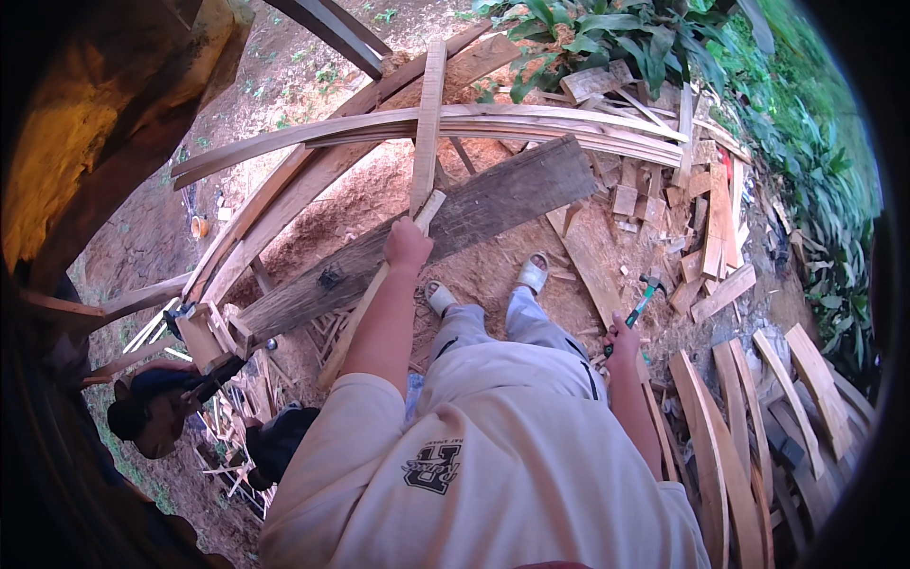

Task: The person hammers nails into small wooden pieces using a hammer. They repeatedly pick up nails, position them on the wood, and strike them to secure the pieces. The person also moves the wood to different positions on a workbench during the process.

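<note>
My left hand (408, 243) is closed around a narrow wooden strip (354, 327), near its upper end. The strip slants down toward the lower left, beside my forearm. Just beyond that hand, a pale plank (429, 114) extends away across a bundle of long, thin boards (531, 121). A dark, weathered board (517, 194) lies diagonally under and beside the hand. At my right side, my right hand (622, 341) grips a claw hammer (646, 302) by its green and black handle, its head pointing up and away from me.
Wood offcuts (716, 223) are heaped at the right, near leafy plants (626, 38). Curved boards (706, 446) lie at the lower right. Another person (156, 417) is at the lower left, close to stacked wood. A flat plank (586, 261) lies on the sawdust-covered ground by my feet.
</note>
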A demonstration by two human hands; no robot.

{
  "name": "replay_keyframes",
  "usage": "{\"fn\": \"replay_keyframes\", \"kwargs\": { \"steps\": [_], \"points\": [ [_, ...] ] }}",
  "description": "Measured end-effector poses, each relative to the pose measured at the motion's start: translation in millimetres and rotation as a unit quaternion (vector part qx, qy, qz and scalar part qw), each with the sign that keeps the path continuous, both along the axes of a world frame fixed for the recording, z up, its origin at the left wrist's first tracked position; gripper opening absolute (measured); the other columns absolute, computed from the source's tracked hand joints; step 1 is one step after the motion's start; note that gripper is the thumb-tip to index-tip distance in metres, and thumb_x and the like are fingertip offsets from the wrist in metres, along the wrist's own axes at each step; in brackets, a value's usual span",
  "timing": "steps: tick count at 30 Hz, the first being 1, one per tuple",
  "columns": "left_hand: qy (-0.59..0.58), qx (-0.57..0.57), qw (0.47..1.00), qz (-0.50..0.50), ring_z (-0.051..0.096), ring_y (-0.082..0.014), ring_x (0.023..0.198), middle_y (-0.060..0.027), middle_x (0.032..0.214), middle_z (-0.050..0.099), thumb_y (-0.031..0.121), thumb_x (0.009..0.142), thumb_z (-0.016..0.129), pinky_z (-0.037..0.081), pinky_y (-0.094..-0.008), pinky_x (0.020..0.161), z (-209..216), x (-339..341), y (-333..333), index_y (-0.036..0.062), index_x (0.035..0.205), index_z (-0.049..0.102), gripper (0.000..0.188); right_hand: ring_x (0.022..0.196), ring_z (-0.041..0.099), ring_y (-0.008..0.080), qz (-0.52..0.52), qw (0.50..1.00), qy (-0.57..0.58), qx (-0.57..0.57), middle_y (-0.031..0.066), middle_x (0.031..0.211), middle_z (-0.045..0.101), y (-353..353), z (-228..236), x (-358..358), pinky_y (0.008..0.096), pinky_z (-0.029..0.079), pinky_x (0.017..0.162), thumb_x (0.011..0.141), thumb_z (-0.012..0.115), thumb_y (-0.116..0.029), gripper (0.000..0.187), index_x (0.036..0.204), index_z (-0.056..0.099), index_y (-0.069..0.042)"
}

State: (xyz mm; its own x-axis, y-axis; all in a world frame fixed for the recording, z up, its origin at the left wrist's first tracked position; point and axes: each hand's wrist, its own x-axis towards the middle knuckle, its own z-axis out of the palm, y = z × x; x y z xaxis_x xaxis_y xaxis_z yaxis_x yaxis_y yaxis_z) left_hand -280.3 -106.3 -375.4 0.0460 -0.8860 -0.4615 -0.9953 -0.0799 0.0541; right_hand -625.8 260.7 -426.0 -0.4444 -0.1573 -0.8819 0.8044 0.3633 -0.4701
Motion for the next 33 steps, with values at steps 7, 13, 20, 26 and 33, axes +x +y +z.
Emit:
{"fn": "replay_keyframes", "kwargs": {
  "steps": [7, 13, 20, 26, 33],
  "points": [
    [-0.038, 0.007, 0.998, -0.051, 0.073, -0.0385, 0.112, -0.0196, 0.127, 0.066, 0.029, 0.084, 0.086, 0.062, -0.0485, 0.093, -18, 30, -10, 0.0046, 0.122, 0.060, 0.053, 0.049, 0.041, 0.0083, -0.009, 1.000, -0.007, 0.015, -0.0008, 0.071, 0.050, 9, 5, 4, 0.0269, 0.037, 0.045, 0.096, 0.079, -0.017, 0.027, 0.094, 0.053, -0.012],
    [-0.013, -0.050, 0.995, -0.086, 0.074, -0.0414, 0.105, -0.0203, 0.127, 0.057, 0.042, 0.095, 0.078, 0.062, -0.0513, 0.085, -14, 28, 5, 0.0001, 0.127, 0.048, 0.060, 0.049, 0.040, 0.0087, -0.016, 1.000, 0.000, 0.018, -0.0004, 0.071, 0.051, 15, 2, 4, 0.0273, 0.037, 0.045, 0.096, 0.080, -0.018, 0.027, 0.093, 0.054, -0.010],
    [0.033, -0.061, 0.984, -0.162, 0.074, -0.0437, 0.095, -0.0225, 0.121, 0.055, 0.054, 0.102, 0.063, 0.062, -0.0529, 0.075, 42, -11, 36, -0.0021, 0.124, 0.045, 0.063, 0.049, 0.043, 0.0091, 0.012, 1.000, 0.007, 0.012, -0.0013, 0.070, 0.050, 14, -13, 10, 0.0282, 0.038, 0.045, 0.097, 0.079, -0.021, 0.027, 0.090, 0.055, -0.011],
    [0.135, -0.068, 0.941, -0.304, 0.073, -0.0454, 0.087, -0.0245, 0.111, 0.060, 0.048, 0.106, 0.059, 0.061, -0.0527, 0.069, 83, -72, 48, -0.0025, 0.122, 0.047, 0.055, 0.048, 0.045, 0.0086, 0.028, 0.999, 0.030, -0.010, -0.0009, 0.070, 0.052, -15, -21, 16, 0.0279, 0.039, 0.044, 0.096, 0.081, -0.023, 0.029, 0.090, 0.055, -0.011],
    [0.186, -0.053, 0.924, -0.329, 0.073, -0.0472, 0.087, -0.0265, 0.107, 0.064, 0.047, 0.107, 0.058, 0.061, -0.0538, 0.071, 73, -160, 37, -0.0023, 0.116, 0.047, 0.051, 0.049, 0.045, 0.0080, 0.018, 0.997, 0.056, -0.049, -0.0013, 0.069, 0.052, -70, -13, 16, 0.0272, 0.039, 0.044, 0.095, 0.082, -0.022, 0.030, 0.089, 0.054, -0.012]
  ]
}}
